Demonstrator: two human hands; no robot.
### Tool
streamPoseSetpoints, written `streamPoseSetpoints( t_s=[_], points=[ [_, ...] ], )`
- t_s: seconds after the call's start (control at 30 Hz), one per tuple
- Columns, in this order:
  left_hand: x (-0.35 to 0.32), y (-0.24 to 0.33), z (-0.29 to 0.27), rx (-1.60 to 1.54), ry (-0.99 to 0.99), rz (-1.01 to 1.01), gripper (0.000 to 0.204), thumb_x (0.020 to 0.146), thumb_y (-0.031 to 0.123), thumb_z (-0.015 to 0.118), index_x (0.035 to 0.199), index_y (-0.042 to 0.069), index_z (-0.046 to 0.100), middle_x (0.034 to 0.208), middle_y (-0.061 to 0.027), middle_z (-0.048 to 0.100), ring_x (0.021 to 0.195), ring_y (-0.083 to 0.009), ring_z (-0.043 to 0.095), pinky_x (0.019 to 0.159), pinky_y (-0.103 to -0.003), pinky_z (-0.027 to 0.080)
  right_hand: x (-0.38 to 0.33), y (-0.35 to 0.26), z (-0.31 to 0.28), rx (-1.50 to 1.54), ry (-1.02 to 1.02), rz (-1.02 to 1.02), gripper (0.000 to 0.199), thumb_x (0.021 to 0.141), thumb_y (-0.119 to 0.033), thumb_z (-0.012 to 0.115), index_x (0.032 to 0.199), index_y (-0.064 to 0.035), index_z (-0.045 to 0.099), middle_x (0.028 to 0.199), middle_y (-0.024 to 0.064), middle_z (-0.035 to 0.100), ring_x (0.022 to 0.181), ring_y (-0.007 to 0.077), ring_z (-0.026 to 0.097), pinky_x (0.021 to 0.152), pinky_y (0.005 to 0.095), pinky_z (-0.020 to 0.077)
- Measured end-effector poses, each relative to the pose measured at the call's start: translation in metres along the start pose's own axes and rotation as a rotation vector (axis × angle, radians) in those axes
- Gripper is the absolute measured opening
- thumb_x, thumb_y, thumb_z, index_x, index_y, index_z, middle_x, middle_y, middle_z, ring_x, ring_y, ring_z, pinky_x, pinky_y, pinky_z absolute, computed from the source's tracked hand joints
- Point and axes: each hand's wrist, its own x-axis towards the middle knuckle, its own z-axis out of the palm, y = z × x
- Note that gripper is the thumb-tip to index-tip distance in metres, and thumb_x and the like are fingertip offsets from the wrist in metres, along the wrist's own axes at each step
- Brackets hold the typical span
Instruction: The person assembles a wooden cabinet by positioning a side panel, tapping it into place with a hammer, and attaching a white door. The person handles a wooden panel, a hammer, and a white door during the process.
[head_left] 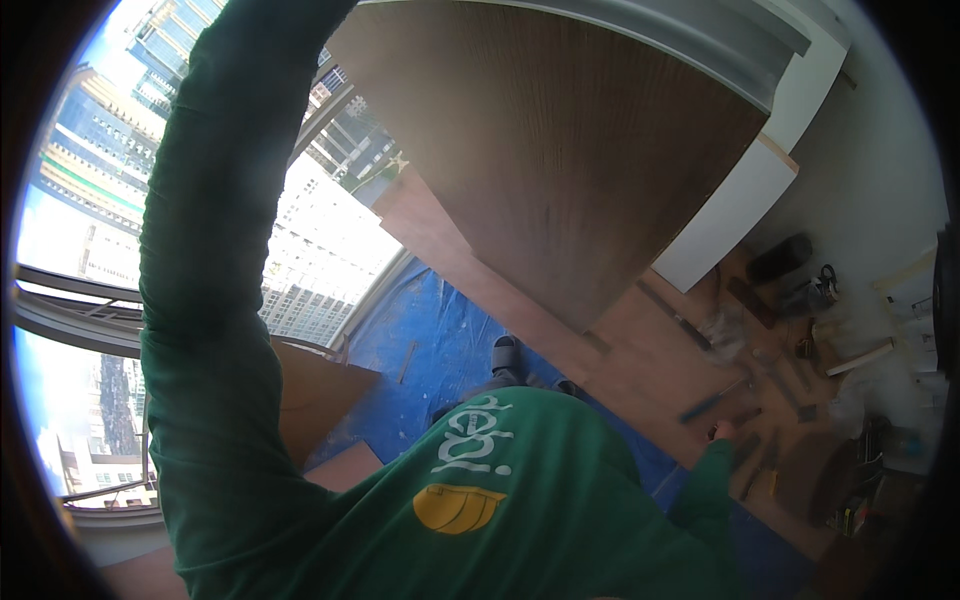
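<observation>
My left arm, in a green sleeve (pixel 215 200), reaches up past the top edge, so my left hand is out of view. A large brown wood-grain cabinet panel (pixel 570 150) with pale, curved-looking edging fills the top middle. My right hand (pixel 720 431) is low at my right side, small in the picture, its fingers curled. A short dark thing (pixel 748 415) shows beside the fingers; its kind is too blurred to name. Around that hand lie several hand tools, among them a long blue-handled tool (pixel 712 402) and a dark tool with an orange part (pixel 768 468).
Blue plastic sheeting (pixel 400 330) covers the floor around my feet, beside brown board (pixel 630 370). At the left are tall windows (pixel 330 240) and a cardboard piece (pixel 315 395). A dark cylinder (pixel 779 258), clear plastic (pixel 728 335) and more tools crowd the right wall.
</observation>
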Motion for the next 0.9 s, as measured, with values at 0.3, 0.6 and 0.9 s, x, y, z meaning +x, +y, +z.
streamPoseSetpoints(
  t_s=[0.3,0.6,0.9],
  points=[
    [0.033,-0.041,-0.006,0.040,-0.017,0.090,0.035,0.107,0.025,0.044,0.117,-0.002,0.065,0.119,-0.0154,0.072,0.115,-0.0274,0.065,0.104,-0.042,0.048,-0.130,-0.029,-0.003,0.369,-0.236,-0.324,0.071,0.080,0.003,0.056,0.147,-0.0091,0.038,0.095,0.0107,0.056,0.067,0.0173,0.051,0.057,0.0344,0.0459],
    [0.008,0.005,-0.004,0.091,0.017,-0.005,0.041,0.108,0.031,0.043,0.107,0.002,0.072,0.111,-0.0124,0.073,0.106,-0.0259,0.067,0.101,-0.039,0.050,-0.248,-0.023,0.068,-0.237,-0.336,-0.399,0.030,0.078,-0.019,0.077,0.095,-0.0048,0.057,0.076,0.0040,0.055,0.067,0.0166,0.056,0.058,0.0345,0.0472],
    [0.023,-0.052,-0.006,-0.011,0.026,0.122,0.061,0.097,0.064,0.052,0.113,0.008,0.072,0.112,-0.0107,0.074,0.104,-0.0237,0.068,0.101,-0.041,0.046,-0.215,0.060,0.082,-0.788,-0.350,-0.624,0.049,0.070,-0.030,0.085,0.099,0.0032,0.063,0.100,0.0248,0.068,0.094,0.0391,0.068,0.084,0.0472,0.0538]
  ],
)
